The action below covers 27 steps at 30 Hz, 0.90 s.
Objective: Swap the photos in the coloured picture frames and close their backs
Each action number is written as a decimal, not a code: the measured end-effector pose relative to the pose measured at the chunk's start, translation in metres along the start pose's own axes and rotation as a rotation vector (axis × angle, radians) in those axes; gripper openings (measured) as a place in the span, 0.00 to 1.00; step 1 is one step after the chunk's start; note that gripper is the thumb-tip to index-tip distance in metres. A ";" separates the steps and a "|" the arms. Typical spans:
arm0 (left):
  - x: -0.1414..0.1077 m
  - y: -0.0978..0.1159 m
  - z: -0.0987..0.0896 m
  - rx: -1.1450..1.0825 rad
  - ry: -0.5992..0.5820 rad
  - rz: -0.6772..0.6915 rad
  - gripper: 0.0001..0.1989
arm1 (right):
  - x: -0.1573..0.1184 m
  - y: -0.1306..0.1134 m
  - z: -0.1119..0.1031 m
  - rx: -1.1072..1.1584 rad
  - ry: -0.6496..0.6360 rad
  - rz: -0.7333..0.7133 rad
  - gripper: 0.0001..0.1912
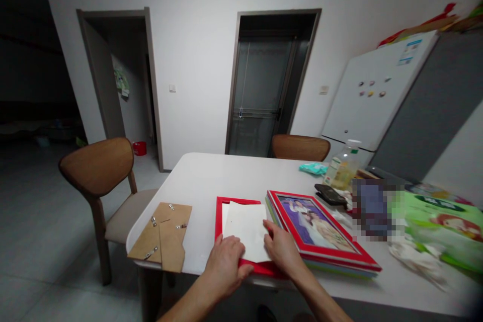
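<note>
A red picture frame [219,219] lies at the table's near edge, with white paper sheets [241,221] over its opening, slightly askew. My left hand [226,264] rests on the lower left of the sheets, fingers bent side by side and thumb apart. At their right edge, my right hand [281,246] has its fingers curled against the paper, the index fingertip on top. Just right of it is a stack of frames, topped by a red-framed photo [315,224]. Brown backing boards [169,236] with metal clips lie to the left, overlapping each other.
On the right of the white table [211,171] are a bottle [343,163], a black object [331,195], a teal packet [313,168], crumpled tissue [418,261] and a green package [449,226]. Wooden chairs [100,166] [301,147] stand left and behind; a fridge [370,95] is back right.
</note>
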State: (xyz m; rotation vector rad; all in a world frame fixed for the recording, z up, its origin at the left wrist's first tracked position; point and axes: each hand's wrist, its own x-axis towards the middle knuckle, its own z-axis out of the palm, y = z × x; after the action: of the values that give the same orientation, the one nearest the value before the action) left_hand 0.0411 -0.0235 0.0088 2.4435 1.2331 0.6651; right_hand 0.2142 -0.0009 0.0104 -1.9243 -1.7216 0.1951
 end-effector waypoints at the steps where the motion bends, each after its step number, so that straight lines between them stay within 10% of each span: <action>1: -0.001 0.000 -0.001 0.017 -0.026 0.003 0.12 | 0.002 -0.001 0.001 -0.011 -0.020 -0.026 0.23; 17: -0.013 -0.012 0.000 0.066 0.013 0.059 0.17 | 0.003 -0.013 -0.004 -0.304 -0.147 -0.175 0.13; 27: -0.087 -0.111 -0.083 0.241 0.207 -0.291 0.28 | -0.023 -0.066 0.017 -0.026 -0.209 -0.430 0.16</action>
State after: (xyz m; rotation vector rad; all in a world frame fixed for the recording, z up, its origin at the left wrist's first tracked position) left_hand -0.1221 -0.0245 0.0030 2.3494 1.8026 0.7345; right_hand 0.1447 -0.0159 0.0218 -1.5458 -2.2385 0.2175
